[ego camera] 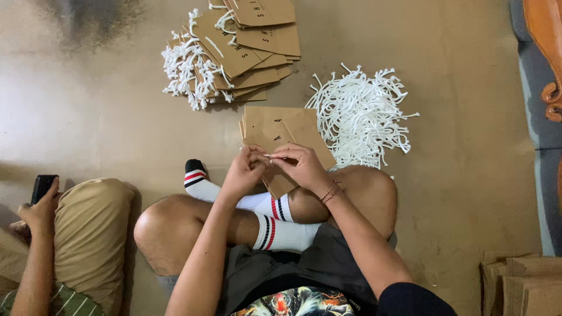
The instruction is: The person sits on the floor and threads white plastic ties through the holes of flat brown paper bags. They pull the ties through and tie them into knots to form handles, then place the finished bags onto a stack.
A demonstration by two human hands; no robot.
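I sit cross-legged on the floor. My left hand [244,169] and my right hand [301,165] meet over a flat brown paper bag [280,175] held above my legs. Between their fingertips runs a thin white cord [270,155], pinched at both ends against the bag's top edge. Just beyond the held bag lies a small stack of brown paper bags without handles [275,120]. To its right is a loose heap of white cords [362,117].
At the back lies a fanned pile of brown bags with white cord handles [234,55]. Another person sits at the left, knee in khaki [91,228], holding a dark phone [43,187]. Cardboard pieces [521,284] lie at the lower right; furniture [544,58] stands at the right edge.
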